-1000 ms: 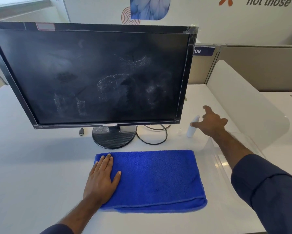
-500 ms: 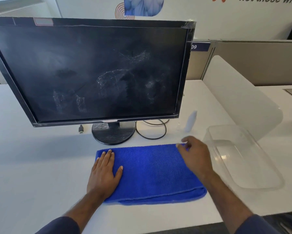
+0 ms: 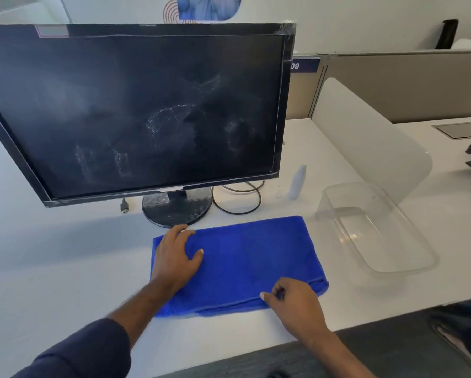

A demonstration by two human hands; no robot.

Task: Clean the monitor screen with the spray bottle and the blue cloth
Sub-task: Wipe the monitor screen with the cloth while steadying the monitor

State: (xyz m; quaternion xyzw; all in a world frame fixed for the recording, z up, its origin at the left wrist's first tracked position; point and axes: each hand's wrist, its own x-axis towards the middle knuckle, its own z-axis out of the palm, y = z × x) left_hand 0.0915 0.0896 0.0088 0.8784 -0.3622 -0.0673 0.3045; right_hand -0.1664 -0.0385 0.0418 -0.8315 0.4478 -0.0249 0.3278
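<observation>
Oddly, right hand (image 3: 294, 301) fingertips hide against blue cloth (image 3: 250, 257).

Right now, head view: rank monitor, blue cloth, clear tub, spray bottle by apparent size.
1. monitor
2. blue cloth
3. clear tub: close to the cloth, and the cloth sits nearer the camera, so this pair is unsure
4. spray bottle

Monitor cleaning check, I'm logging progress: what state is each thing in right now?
Monitor screen: off, smeared.
Blue cloth: folded, flat on desk.
Spray bottle: upright, untouched.
Clear bin: empty.
Left hand: flat on cloth.
Right hand: pinching the cloth's near edge.
</observation>
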